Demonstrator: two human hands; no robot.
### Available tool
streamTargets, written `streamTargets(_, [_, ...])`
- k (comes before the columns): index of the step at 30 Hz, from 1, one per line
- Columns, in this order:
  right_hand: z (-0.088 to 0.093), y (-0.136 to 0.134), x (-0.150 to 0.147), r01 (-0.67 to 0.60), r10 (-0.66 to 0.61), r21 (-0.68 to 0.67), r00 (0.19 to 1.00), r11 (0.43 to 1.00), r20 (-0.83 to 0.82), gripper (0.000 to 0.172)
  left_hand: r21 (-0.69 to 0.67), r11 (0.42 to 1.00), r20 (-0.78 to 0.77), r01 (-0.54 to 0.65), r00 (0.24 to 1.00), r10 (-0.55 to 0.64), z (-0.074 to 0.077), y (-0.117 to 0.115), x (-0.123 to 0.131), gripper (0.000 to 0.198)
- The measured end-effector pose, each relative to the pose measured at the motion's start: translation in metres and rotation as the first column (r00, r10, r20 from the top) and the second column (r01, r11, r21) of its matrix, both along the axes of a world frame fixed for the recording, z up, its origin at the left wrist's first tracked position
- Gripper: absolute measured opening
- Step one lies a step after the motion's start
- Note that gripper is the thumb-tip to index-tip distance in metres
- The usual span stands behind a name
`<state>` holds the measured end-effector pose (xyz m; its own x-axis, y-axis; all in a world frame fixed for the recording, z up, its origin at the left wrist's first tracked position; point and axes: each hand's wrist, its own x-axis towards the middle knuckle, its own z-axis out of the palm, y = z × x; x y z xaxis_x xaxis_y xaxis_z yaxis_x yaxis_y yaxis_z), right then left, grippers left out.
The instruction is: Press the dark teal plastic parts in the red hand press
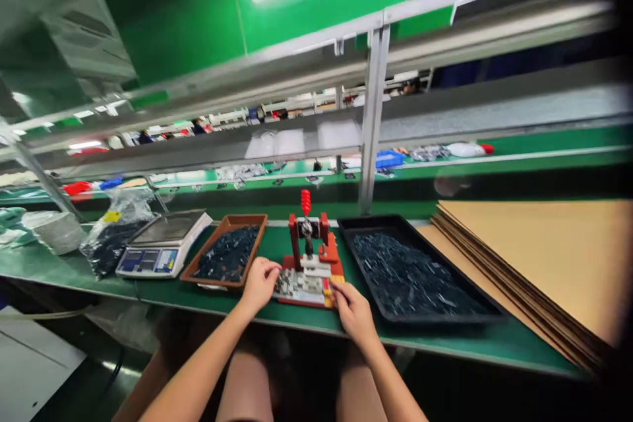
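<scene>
At desk [445,343] front, red press jig [310,262] stood btwn brown tray [223,218] & black tray [380,219]; left hand [259,285] touched its left edge, right hand [354,311] its right corner, both seemingly half-curled; couldn't tell if gripping sth.

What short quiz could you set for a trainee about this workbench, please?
1. True or false: the black tray lies to the right of the brown tray.
2. What stands just left of the brown tray? A a kettle; B a weighing scale; C a laptop.
3. The left hand and the right hand both touch the base of which tool?

Key: 1 true; 2 B; 3 the red hand press.
</scene>
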<state>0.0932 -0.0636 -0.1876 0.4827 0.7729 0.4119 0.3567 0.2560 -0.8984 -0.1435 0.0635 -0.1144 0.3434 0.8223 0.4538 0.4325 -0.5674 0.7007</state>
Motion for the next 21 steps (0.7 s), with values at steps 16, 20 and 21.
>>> streamTargets(16, [0.003, -0.003, -0.001, 0.023, -0.024, -0.018, 0.997, 1.000, -0.075, 0.029, 0.094, 0.972, -0.554, 0.217, 0.822, -0.130, -0.010, 0.000, 0.073, 0.022])
streamTargets(20, [0.002, -0.001, -0.003, 0.008, -0.019, -0.055, 0.981, 0.998, -0.194, 0.026, 0.028, 0.978, -0.680, 0.209, 0.721, -0.134, -0.006, -0.003, 0.082, 0.030])
streamTargets(21, [0.002, 0.000, -0.003, 0.022, -0.029, -0.041, 0.983, 0.999, -0.179, 0.024, 0.017, 0.979, -0.692, 0.202, 0.710, -0.134, -0.004, -0.003, 0.084, 0.030])
